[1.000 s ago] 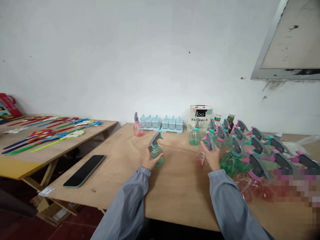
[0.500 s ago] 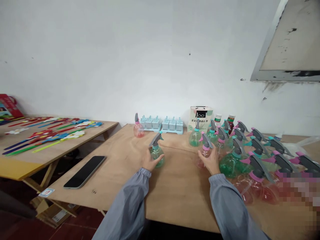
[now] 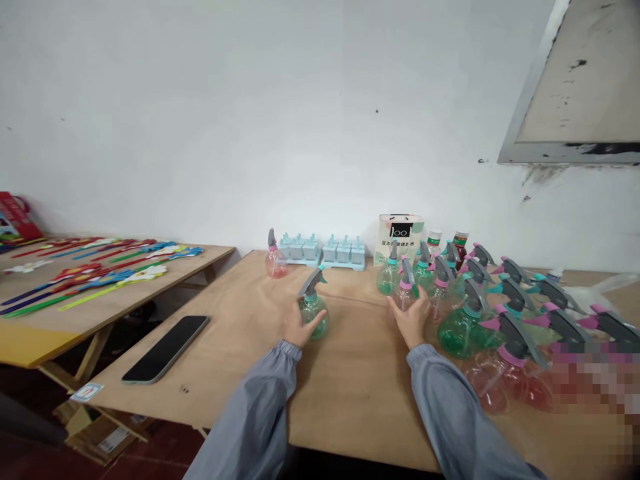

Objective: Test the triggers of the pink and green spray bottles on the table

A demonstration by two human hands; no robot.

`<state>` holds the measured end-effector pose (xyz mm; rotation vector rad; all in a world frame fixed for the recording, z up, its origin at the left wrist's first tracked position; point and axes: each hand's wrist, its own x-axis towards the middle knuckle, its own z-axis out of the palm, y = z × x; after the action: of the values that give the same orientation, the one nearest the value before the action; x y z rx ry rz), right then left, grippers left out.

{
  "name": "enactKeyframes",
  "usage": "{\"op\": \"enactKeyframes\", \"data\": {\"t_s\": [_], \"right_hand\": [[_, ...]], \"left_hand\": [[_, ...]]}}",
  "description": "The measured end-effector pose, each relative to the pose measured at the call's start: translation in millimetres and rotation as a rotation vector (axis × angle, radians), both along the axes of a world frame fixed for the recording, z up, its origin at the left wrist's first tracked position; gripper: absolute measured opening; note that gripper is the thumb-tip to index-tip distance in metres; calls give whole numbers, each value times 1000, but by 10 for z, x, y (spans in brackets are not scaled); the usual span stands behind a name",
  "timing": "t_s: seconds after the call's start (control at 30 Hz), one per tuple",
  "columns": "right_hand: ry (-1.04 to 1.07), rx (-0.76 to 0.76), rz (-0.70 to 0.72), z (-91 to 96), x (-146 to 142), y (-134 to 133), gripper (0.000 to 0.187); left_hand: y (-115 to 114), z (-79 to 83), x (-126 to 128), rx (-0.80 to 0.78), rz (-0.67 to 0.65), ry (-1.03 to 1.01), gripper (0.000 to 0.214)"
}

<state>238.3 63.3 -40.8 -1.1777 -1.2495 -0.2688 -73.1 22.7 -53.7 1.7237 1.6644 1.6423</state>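
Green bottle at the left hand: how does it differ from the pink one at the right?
The green bottle has a teal collar; the pink bottle has a pink one. The green bottle's nozzle points right in the picture; the pink bottle's points left. Both are upright, with rounded see-through bodies and gray levers.

Glossy, see-through plastic spray bottles (image 3: 459, 332) stand on a matt wooden surface (image 3: 230, 320), a glossy-screened phone (image 3: 167, 349) near its left edge.
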Motion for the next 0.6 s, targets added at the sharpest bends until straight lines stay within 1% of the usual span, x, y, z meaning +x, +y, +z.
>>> {"op": "enactKeyframes", "data": {"t_s": [0.03,0.07,0.1,0.13,0.17,0.23,0.3,0.37,0.43,0.5,0.53,0.57,0.6], "right_hand": [[-9,73,-48,36,-40,-72,83],[-20,147,-66,78,-96,-163,80],[-35,209,-43,127,-171,-265,76],[-54,248,21,177,-263,-368,69],[-79,254,111,228,-370,-465,63],[-115,170,279,318,-612,-606,57],[-150,37,410,382,-848,-653,61],[-167,-82,499,415,-1034,-619,70],[-147,-169,556,423,-1147,-549,76],[-107,-233,594,415,-1184,-486,76],[-89,-256,612,408,-1180,-464,75],[-75,-272,631,400,-1166,-450,73],[-64,-279,656,393,-1146,-441,72]], "left_hand": [[-2,-6,-14,-12,-15,15,67],[-6,-13,-21,-19,-27,27,62],[-12,-20,-16,-23,-33,39,58],[-22,-29,4,-24,-31,52,55],[-38,-38,43,-23,-27,67,53],[-91,-59,172,-10,-18,106,52],[-171,-89,347,8,-15,157,52],[-265,-132,515,16,-36,226,54],[-338,-172,614,21,-84,299,56],[-342,-167,594,40,-166,346,58],[-303,-132,530,52,-196,347,57],[-232,-67,430,60,-201,332,55],[-130,28,297,60,-168,296,51]]}}
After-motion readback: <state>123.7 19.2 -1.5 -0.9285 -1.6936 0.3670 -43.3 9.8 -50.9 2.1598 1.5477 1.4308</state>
